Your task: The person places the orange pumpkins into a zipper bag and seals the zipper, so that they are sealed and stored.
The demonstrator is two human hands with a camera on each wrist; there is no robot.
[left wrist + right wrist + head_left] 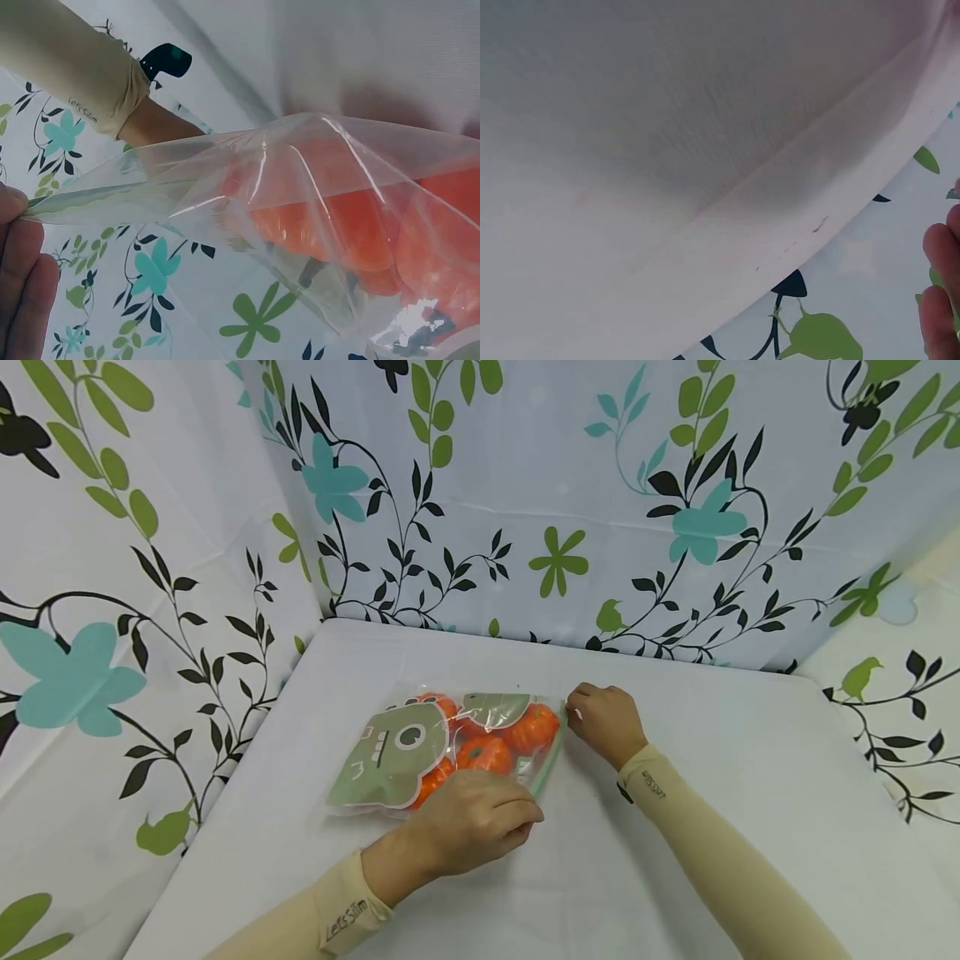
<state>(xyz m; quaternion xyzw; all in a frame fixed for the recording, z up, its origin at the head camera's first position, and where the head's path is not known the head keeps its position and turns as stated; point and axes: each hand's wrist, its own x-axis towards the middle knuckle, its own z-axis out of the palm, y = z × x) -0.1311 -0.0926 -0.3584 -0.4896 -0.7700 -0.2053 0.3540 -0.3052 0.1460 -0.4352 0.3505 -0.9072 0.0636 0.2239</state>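
Note:
A clear plastic zip bag (390,760) printed with a green cartoon creature lies on the table, its green-edged mouth facing right. Several small orange pumpkins (483,753) are inside it. At the near corner of the mouth, my left hand (480,822) pinches the bag's edge; the left wrist view shows the plastic (187,180) drawn taut from those fingertips. My right hand (607,718) pinches the far corner, fingers curled. Only a few of its fingers (941,292) show in the right wrist view, at the right edge. Whether the zip is sealed, I cannot tell.
A white cloth covers the table (720,752). Patterned curtains (480,510) with leaves and flowers rise along its back and both sides. A dark band or device (169,60) sits at the right wrist.

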